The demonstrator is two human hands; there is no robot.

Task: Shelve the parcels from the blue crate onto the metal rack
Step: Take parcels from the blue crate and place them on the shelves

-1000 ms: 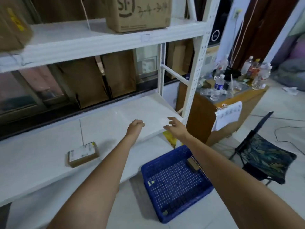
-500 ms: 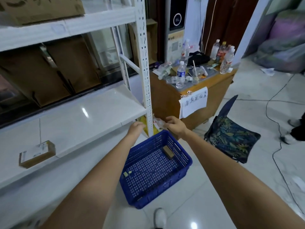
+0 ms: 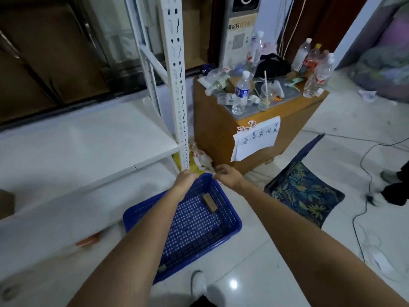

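The blue crate [image 3: 199, 231] stands on the floor beside the white metal rack [image 3: 177, 89]. One small brown parcel [image 3: 209, 202] lies flat in the crate near its far right wall. My left hand [image 3: 185, 181] hovers over the crate's far rim with its fingers curled under and nothing visible in it. My right hand [image 3: 228, 176] is just to the right, above the crate's far corner, its fingers loosely bent and holding nothing. A brown parcel [image 3: 6, 203] shows at the left edge, on the rack's low shelf [image 3: 88, 140].
A wooden cabinet [image 3: 221, 134] crowded with plastic bottles stands right behind the rack's upright, with a paper note taped on it. To the right of the crate lies a folded patterned chair [image 3: 303, 191]. Cables cross the tiled floor at the right. My shoe [image 3: 198, 282] is just in front of the crate.
My view has swung down and right from the shelf to the crate. Both hands have dropped from shelf height to the crate's far rim. The parcel on the shelf has slid to the left edge.
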